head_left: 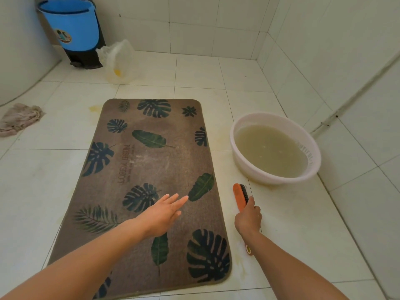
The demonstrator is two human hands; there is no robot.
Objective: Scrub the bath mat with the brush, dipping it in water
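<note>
**Brush being held off the mat, next to the basin**

- The bath mat [151, 169] is lying flat on the tiled floor [292, 234], running lengthwise from near to far, leaf print up.
- The brush [240, 197] is being held by the right hand [249, 219], just right of the mat's near-right edge and a little nearer than the basin [255, 176].
- The grip is being kept closed round the handle. The orange back is facing left, the dark bristles are turned right, and the handle's tail is showing below the wrist.
- Judgement: with the bristles turned away from the mat, the brush is being readied for a dip, not a stroke.
- The basin is sitting close to the mat's right edge and is holding cloudy water [268, 150]. It is probably placed there so that it is within reach of the brush arm.
- The left hand [161, 215] is being held out over the mat's near half, fingers straight, nothing in its grip. Contact with the pile cannot be told.
- Judgement: this hand is likely being positioned to pin the mat against sliding on the tile.
- Far left, well apart from the work: a blue bucket [71, 24], a plastic bag [118, 59] and a rag [19, 118].
</note>
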